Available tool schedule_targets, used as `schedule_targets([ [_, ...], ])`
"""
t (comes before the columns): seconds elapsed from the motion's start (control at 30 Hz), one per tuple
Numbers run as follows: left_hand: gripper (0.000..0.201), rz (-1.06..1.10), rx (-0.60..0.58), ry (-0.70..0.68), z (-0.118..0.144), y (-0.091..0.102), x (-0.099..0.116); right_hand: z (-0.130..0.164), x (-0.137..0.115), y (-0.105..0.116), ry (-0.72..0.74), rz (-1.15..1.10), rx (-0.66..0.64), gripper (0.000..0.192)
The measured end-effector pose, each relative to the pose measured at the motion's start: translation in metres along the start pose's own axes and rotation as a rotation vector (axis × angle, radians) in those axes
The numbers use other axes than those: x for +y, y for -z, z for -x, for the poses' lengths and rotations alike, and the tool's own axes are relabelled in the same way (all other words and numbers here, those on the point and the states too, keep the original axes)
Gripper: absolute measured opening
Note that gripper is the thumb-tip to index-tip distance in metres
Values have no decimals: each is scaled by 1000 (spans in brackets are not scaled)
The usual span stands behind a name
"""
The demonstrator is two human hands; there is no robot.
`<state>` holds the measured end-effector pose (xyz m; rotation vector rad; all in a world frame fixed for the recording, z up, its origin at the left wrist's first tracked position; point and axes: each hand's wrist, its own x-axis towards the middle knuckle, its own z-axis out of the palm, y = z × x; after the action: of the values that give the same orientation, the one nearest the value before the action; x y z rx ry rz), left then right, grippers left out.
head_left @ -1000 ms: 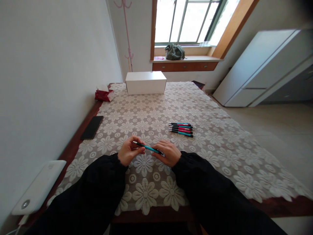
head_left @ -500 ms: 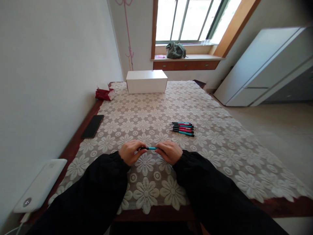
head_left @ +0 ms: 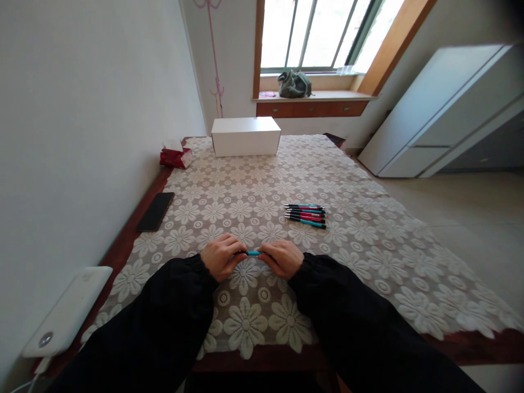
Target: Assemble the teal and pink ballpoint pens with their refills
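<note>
A wide surface (head_left: 123,246) with a dark wood edge runs away from the viewer, covered almost wholly by a cream lace cloth (head_left: 360,240) with a flower pattern. To the right stands a white cabinet (head_left: 442,109), leaning in the wide view. At the far end, under the window, a white box (head_left: 245,136) sits on the cloth, and a grey-green bag (head_left: 293,85) lies on the sill behind it. At the near left edge lies a white device (head_left: 67,311). A dark phone (head_left: 155,212) rests flat on the bare wood at the left. A red tissue pack (head_left: 175,156) sits at the far left corner, just beside the box.

Two black sleeves reach in from below. The left hand (head_left: 220,256) and right hand (head_left: 282,257) meet over the near middle of the cloth, each clenched around one end of a teal pen (head_left: 252,252), which lies level between them with only a short middle stretch showing. Further off to the right, well apart from the hands, a small row of pens (head_left: 306,215) lies side by side on the cloth, teal and red with black ends.
</note>
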<state>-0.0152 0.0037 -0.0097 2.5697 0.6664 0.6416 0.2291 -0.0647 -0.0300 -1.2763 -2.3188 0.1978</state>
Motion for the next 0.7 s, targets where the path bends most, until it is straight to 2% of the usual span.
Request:
schedule_targets([
  [0.23,38,-17,-18,-13,0,-1,2,0,-3,1,56,-29,28,31],
  [0.37,21,54,56,36,1,-1,1,0,-2,4,-2,-40,36,28],
  [0.5,22,91,123,63,3,-1,1,0,-2,5,-68,-20,56,27],
  [0.57,18,75,120,67,3,-2,0,0,-1,4,-62,-24,62,28],
  [0.7,27,64,101,99,3,-3,-3,0,-1,3,-35,-47,58,29],
])
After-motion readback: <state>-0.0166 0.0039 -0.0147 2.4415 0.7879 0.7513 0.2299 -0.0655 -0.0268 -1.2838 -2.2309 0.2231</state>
